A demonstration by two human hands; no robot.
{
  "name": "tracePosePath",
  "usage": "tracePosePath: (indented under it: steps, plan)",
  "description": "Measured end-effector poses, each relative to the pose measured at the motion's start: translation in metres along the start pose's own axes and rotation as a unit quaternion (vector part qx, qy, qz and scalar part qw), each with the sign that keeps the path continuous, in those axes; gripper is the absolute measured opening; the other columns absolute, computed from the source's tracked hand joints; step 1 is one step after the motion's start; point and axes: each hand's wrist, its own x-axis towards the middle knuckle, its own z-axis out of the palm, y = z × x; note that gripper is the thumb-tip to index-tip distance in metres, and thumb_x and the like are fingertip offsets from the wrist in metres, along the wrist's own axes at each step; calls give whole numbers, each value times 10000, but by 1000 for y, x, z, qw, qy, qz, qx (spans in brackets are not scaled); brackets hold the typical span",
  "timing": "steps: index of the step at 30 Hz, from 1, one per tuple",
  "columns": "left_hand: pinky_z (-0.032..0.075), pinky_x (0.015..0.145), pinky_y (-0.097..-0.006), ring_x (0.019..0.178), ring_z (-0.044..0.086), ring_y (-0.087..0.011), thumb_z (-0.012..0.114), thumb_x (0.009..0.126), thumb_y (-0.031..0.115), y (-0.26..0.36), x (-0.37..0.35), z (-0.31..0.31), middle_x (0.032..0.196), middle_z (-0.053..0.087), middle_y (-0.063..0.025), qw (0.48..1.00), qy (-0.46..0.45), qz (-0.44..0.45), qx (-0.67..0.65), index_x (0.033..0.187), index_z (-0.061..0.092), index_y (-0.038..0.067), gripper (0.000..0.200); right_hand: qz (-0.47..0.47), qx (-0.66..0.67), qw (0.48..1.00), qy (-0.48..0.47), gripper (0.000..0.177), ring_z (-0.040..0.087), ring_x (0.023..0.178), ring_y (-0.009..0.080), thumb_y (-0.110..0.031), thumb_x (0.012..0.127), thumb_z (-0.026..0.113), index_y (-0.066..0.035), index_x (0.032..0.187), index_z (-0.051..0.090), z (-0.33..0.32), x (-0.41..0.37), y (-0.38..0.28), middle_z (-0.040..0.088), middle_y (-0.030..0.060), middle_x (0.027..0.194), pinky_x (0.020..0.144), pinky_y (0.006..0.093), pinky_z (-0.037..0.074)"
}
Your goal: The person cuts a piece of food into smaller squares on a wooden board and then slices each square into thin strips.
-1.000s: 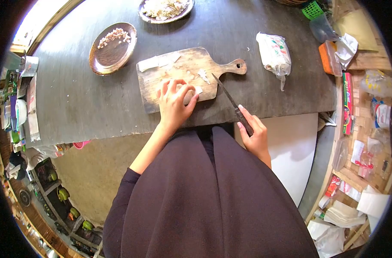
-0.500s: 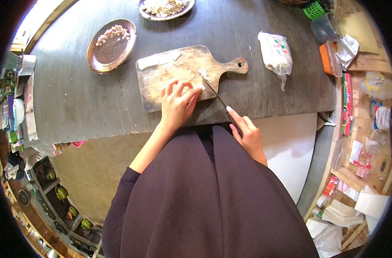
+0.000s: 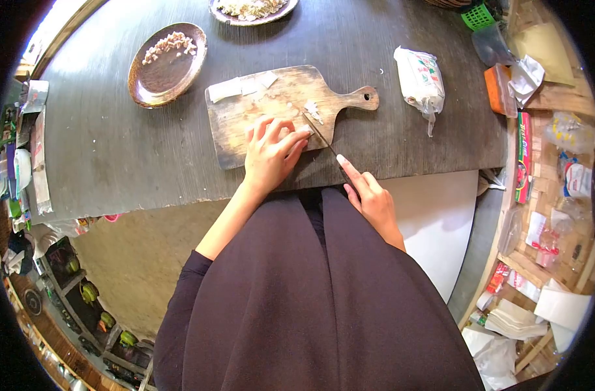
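On a dark table lies a wooden cutting board (image 3: 229, 130) with its handle pointing right. My left hand (image 3: 271, 148) is curled over the board's front part, fingertips pressing on a small white piece (image 3: 308, 131) that they partly hide. My right hand (image 3: 370, 199) grips a knife (image 3: 321, 135), index finger stretched along its back; the blade slants up and left, right beside the left fingertips. Past the blade sits a little heap of white cut bits (image 3: 313, 111). Several flat white slabs (image 3: 225, 90) lie along the board's far left edge.
A brown oval plate (image 3: 157, 81) holding small pinkish pieces stands beyond the board at left. Behind it is another plate (image 3: 253, 21) with pale shreds. A white plastic packet (image 3: 420, 79) lies at right, near an orange container (image 3: 499, 90).
The knife and right hand have shifted slightly up and left, closer to my left fingertips. My left hand stays on the white piece. The view has moved slightly.
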Motion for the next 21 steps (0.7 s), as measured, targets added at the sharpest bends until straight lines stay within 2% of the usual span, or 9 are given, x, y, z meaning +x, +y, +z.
tracePosePath:
  steps: [21]
  plan:
    - [398,968,-437,1138,555,-271,815,829,227,-2,0,1,1099,642,23,1000,7,12,3,1099,771,247,275,-3,-9,1000,7,624,661,662,335,-193,975,680,-362,1540,476,4,4,-12,567,92,843,616,473,548]
